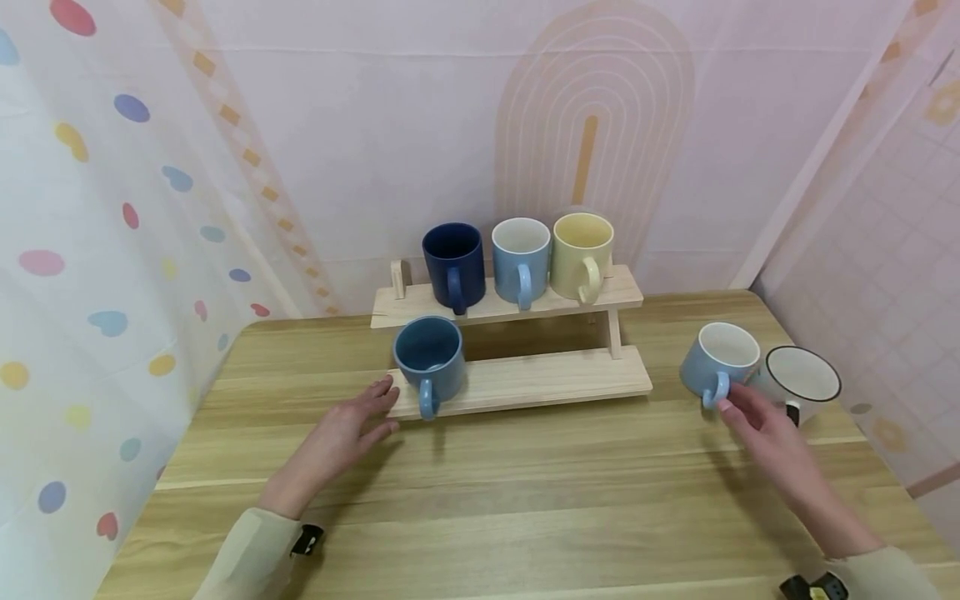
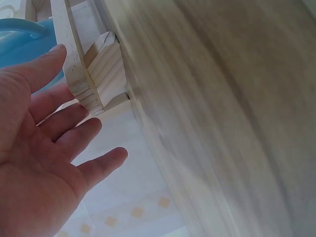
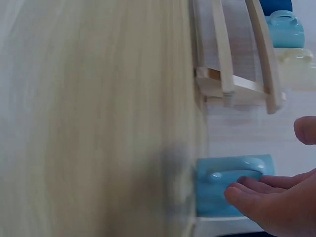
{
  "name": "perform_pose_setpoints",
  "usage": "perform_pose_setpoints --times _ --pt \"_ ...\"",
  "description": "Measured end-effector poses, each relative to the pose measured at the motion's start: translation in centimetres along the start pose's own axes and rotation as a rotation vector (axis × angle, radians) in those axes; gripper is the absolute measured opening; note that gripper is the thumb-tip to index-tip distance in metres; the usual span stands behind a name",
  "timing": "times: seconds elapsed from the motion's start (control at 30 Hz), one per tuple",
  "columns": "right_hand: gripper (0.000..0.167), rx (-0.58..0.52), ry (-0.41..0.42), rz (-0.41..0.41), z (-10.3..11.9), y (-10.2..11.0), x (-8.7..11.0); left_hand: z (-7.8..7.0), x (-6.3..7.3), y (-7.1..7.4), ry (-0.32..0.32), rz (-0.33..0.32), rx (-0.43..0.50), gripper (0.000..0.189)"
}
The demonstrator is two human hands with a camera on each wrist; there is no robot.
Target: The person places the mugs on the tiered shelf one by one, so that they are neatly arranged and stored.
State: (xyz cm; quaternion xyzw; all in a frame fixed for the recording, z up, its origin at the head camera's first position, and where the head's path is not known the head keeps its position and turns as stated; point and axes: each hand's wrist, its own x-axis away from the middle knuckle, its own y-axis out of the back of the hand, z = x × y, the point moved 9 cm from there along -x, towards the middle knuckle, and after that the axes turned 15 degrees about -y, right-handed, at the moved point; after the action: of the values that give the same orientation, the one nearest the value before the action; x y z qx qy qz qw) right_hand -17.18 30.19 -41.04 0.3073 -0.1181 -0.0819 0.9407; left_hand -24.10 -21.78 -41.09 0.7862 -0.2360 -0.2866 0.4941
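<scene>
My left hand (image 1: 341, 442) is at the left end of the wooden two-tier shelf (image 1: 555, 377), its fingers loosely extended beside a grey-blue mug (image 1: 442, 371) on the lower tier. In the left wrist view the fingertips overlap the shelf's end and the palm holds nothing. On the right, my right hand (image 1: 772, 433) reaches to a light blue mug (image 1: 705, 362) with a white inside, standing on the table. Its fingers (image 3: 244, 192) are right at the mug's handle (image 3: 237, 165), while the thumb (image 3: 306, 131) stays apart from them.
Along the upper tier stand a navy mug (image 1: 465, 267), another light blue mug (image 1: 510, 271) and a pale yellow mug (image 1: 573, 265). A white mug (image 1: 780, 392) with a black rim and dark handle is close beside the right hand. Patterned curtains (image 1: 375, 150) hang behind the wooden table (image 1: 510, 508).
</scene>
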Motion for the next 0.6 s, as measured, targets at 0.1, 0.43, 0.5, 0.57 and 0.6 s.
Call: perform_pose_setpoints --times 0.1,0.43,0.5,0.57,0.6 --pt "0.068 -0.057 -0.073 0.034 -0.8 -0.5 -0.6 0.1 0.1 -0.1 -0.002 -0.004 0.001 0.052" --pt "0.067 -0.582 -0.107 0.175 -1.8 -1.5 -2.3 -0.2 0.1 -0.1 -0.004 -0.022 -0.007 0.051" --pt "0.064 -0.625 -0.125 0.198 -1.9 -1.8 -2.6 -0.3 0.1 -0.1 -0.004 -0.024 -0.010 0.051" --pt "0.060 -0.624 -0.156 0.210 -2.1 -2.1 -2.9 -0.3 0.1 -0.2 -0.003 -0.024 -0.009 0.052" --pt "0.057 -0.627 -0.174 0.216 -2.1 -2.3 -3.0 -0.4 0.1 -0.2 -0.002 -0.023 -0.009 0.052"
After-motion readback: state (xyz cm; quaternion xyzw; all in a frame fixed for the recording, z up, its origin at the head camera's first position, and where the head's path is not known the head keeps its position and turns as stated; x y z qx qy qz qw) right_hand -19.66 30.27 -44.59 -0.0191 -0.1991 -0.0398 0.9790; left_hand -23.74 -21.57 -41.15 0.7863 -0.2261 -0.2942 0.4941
